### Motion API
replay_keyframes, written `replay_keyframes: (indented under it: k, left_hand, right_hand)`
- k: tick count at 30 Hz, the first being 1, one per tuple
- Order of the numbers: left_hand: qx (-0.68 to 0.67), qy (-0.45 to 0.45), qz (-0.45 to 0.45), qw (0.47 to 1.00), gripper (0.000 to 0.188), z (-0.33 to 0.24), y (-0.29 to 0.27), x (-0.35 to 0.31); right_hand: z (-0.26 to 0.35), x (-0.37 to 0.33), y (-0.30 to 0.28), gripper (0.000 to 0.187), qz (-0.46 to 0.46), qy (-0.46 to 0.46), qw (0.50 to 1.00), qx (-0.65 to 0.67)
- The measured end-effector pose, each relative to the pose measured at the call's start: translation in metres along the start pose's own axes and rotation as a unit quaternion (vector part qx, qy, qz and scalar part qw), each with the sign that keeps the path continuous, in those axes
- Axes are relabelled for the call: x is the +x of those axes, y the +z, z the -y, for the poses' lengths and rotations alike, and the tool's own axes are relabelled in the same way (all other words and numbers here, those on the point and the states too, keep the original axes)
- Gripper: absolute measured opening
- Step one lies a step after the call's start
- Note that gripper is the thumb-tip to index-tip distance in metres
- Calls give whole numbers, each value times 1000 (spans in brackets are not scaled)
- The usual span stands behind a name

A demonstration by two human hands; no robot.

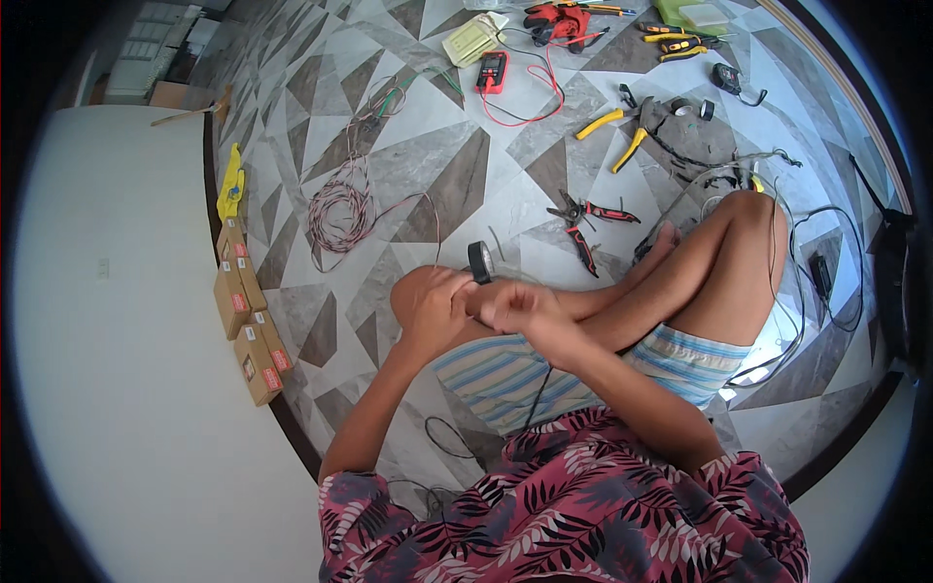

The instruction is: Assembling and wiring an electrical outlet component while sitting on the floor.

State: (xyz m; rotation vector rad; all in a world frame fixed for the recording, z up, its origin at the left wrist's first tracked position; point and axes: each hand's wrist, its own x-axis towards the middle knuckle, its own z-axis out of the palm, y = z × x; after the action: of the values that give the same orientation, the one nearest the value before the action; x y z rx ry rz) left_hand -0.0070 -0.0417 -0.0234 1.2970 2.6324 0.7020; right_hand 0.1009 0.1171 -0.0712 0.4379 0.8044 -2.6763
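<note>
Above my bent legs, my left hand (442,306) is closed with the fingers curled inward. Close by on its right, my right hand (525,313) is also closed, thumb and fingers pinched and slightly blurred. What lies between the fingers is too small to make out. A roll of black tape (476,262) shows just beyond my left fingertips; whether it touches them I cannot tell. From a coil of red-and-black wire (340,216) on the floor, one strand runs toward my left hand. Farther ahead lie wire strippers (586,219) with red-and-black handles, jaws spread.
Yellow-handled cutters (632,146), a red multimeter (493,73), yellow-and-black pliers (680,44) and a tape measure (725,78) lie on the patterned floor ahead. Black cables (802,291) loop at my right. Several cardboard boxes (255,360) line the left wall.
</note>
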Motion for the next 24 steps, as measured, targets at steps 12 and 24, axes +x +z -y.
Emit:
replay_keyframes:
  k: [12,24]
  left_hand:
    - [-169,-278,214,921,37,-13,-49,11]
    - [-153,-69,113,979,23,-22,-36,15]
  right_hand:
    - [-14,4,-1,69,9,-217,961,-171]
    - [-5,-6,-1,49,-7,-249,914,-321]
